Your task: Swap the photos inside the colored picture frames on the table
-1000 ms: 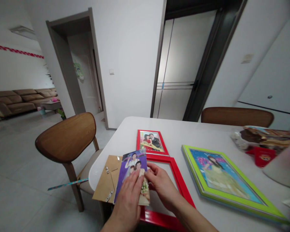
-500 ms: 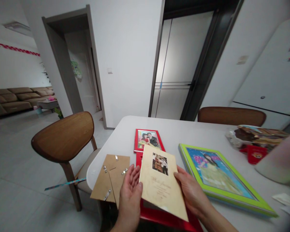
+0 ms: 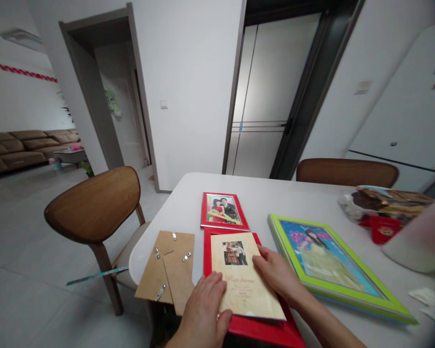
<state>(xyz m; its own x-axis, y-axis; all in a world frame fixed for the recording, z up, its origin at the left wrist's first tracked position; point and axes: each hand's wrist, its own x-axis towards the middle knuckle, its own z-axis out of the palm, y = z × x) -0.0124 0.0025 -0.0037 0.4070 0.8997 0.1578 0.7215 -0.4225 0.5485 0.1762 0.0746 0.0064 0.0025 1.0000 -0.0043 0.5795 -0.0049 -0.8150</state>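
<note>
Had the cream sheet [image 3: 250, 292] over the opening of the larger red frame [image 3: 263, 330], slightly askew to its sides, with a small photo [image 3: 234, 253] and some lettering facing up. Gripped its right edge with the right hand [image 3: 275, 273] — thumb on top, most of the fingers hidden. Rested the left hand [image 3: 205, 307] at the opposite edge, half open and loosely bent, with fingertips touching the paper and the thumb spread toward the lower corner. Could not tell its fit inside the rim.

Saw a brown board [image 3: 148, 280] with metal clips [image 3: 174, 236] just left of the frame. Noted beyond the frame's far end, touching or nearly so, a smaller red frame [image 3: 204, 212] around a picture of a couple. Found to the right, near the right forearm, a lime-green frame [image 3: 348, 241] around a picture of a person in a pale dress — lying on the white table [image 3: 264, 198]. Made out a red packet [image 3: 384, 229] farther right, beside a blurred pink-and-white object [image 3: 418, 241].
</note>
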